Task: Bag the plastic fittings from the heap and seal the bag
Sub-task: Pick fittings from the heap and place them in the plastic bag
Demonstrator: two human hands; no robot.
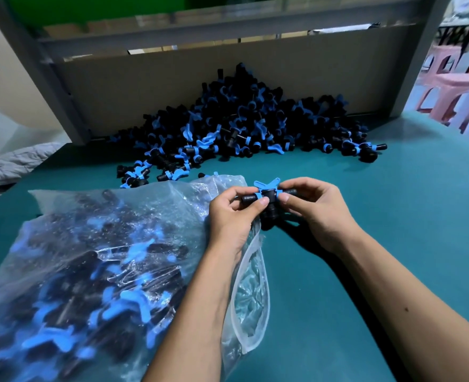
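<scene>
Fittings [265, 195], a small bunch of black bodies with blue wing handles, sit gripped between your two hands just above the green table [393, 216], right at the open mouth of the bag [95, 266]. Left hand [233, 213]: thumb and fingers curled round the left end of the bunch. Right hand [313, 210]: fingertips and thumb pinching the right end. How many pieces you hold cannot be told; at least two handles show.

Bag lies on its side at your left, already well filled, zip strip [251, 274] slack and curving open beneath your left wrist. Judgement: the step in hand is loading this bunch. Keep the pieces squared together, tip them in past the zip strip, and push them deep so nothing sits in the seal track.

Heap [244, 125] remains large, banked against a cardboard panel [145, 86] at the back of the table, well apart from the bag mouth, with a few strays [137, 175] scattered just beyond the bag. Your left forearm lies across the bag opening and may drag the strip shut. Pink stools [448, 86] stand off to the right, clear of the work.
</scene>
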